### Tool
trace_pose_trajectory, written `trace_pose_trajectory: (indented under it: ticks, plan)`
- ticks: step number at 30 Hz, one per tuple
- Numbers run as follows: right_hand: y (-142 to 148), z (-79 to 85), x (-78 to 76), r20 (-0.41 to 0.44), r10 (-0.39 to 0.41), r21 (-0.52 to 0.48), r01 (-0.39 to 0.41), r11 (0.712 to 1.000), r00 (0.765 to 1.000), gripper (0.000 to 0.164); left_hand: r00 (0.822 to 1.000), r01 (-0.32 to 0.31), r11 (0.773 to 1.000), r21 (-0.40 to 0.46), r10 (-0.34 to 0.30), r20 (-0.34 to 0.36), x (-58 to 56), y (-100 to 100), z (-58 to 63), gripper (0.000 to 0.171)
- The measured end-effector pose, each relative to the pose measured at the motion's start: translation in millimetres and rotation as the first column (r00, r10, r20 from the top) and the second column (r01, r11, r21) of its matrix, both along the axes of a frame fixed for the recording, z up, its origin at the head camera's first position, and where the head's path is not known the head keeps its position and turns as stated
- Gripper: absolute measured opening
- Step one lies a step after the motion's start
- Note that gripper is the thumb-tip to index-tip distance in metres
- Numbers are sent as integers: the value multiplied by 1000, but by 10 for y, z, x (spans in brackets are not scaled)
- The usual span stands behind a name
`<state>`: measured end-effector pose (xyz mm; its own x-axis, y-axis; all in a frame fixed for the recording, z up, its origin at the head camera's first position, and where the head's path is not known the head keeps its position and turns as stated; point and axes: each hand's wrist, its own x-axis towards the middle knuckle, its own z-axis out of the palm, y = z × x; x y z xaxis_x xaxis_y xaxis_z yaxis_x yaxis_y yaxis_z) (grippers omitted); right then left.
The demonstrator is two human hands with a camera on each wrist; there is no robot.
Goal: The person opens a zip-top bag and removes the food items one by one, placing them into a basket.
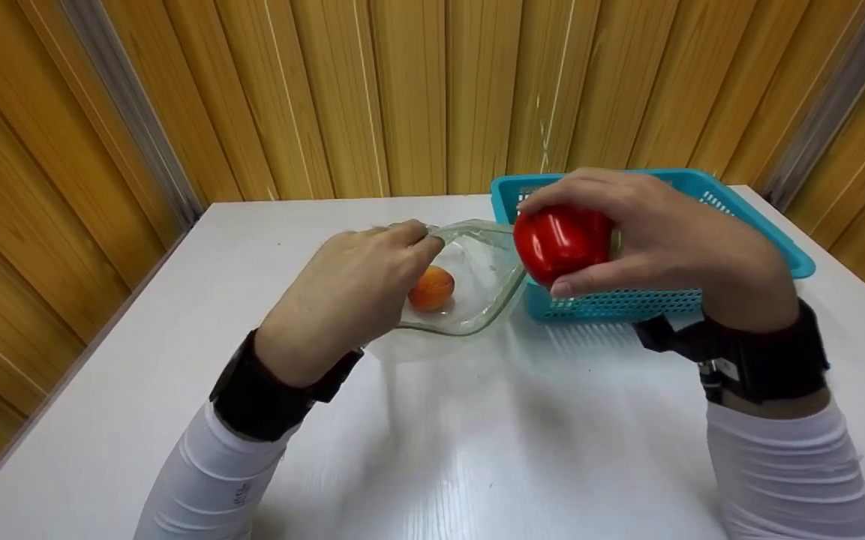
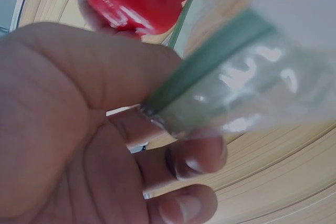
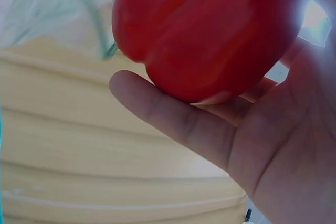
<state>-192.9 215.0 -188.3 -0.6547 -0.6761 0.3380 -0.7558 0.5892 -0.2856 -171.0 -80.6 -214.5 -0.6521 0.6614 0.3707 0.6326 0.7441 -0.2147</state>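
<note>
A shiny red bell pepper is gripped in my right hand, thumb below and fingers over the top. It is held at the right side of the mouth of a clear plastic bag with a green-tinted rim. My left hand pinches the left edge of that bag between thumb and fingers, as the left wrist view shows at the green strip. Inside the bag lies an orange-red round fruit, like an apricot or peach, partly hidden by my left fingers.
A turquoise perforated plastic basket stands at the back right, behind my right hand, which hides much of its inside. The white table ends at a wood-patterned wall at the back.
</note>
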Motion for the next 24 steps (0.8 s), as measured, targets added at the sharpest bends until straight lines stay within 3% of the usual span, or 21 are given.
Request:
trace_pose_trajectory:
  ticks: [8,14,18,24]
  plan:
    - [354,-79,-165,25,-151,9,151,988,988,62,999,-14,1000,-3,14,50,15,-7,16,39]
    - [694,-122,-328,79,-268,40,266,963,960,63,999,-15,1000,5,14,46,37,-34,21,39]
    - [949,-189,-453,75,-364,52,360,931,929,64,999,-11,1000,5,11,32,42,-56,27,39]
    - [1293,-297,-714,106,-524,72,519,852,845,71,999,-10,1000,2,10,31,47,-78,25,40]
